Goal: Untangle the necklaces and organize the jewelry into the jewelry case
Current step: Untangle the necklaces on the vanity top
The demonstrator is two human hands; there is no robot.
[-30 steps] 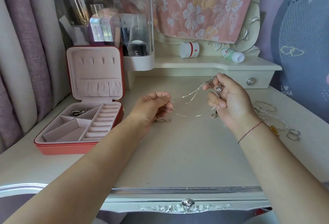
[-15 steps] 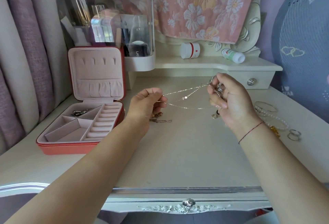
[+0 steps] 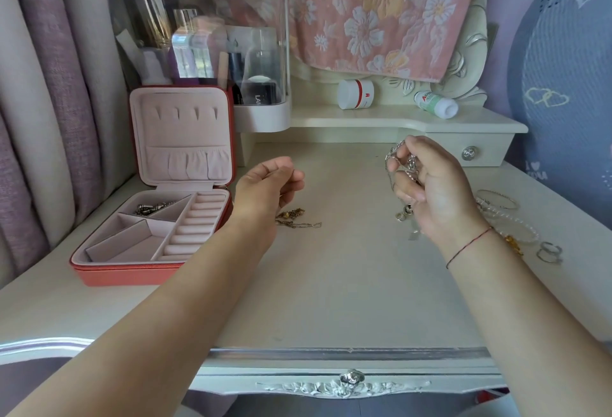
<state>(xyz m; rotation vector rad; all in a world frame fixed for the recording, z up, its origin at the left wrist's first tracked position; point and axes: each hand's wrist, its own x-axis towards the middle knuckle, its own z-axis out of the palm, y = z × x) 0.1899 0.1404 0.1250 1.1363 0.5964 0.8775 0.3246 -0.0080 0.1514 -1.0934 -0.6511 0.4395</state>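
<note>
- Half a second ago a thin silver strand was stretched between my two hands. Now I see nothing between them, so the left side seems to have let it go.
- My left hand (image 3: 268, 184) hangs over the table with its fingers loosely curled and the thumb near the forefinger. I see no chain in it, but the chain is very thin, so I cannot tell if an end is pinched there.
- My right hand (image 3: 430, 184) has its fingers curled round the bundle of silver necklaces (image 3: 402, 163), held above the table. A small pendant (image 3: 404, 213) hangs under it.
- My judgement: either one strand came free or the pull was given up. The bundle looks knotted, so the untangling is not finished.
- The jewelry case (image 3: 109, 276) stands open at the left, well apart from the bundle. Only its back compartment holds some metal pieces (image 3: 154, 208).
- A gold chain (image 3: 296, 219) lies on the table (image 3: 331, 284) just beside my left wrist. Bracelets (image 3: 510, 221) and rings (image 3: 549, 252) lie at the right.
- Behind are a clear cosmetics box (image 3: 205, 35), a white jar (image 3: 356, 93) and a bottle (image 3: 435, 104) lying on the shelf. A flowered cloth (image 3: 381, 2) hangs above them, and curtains (image 3: 49, 85) are at the left.
</note>
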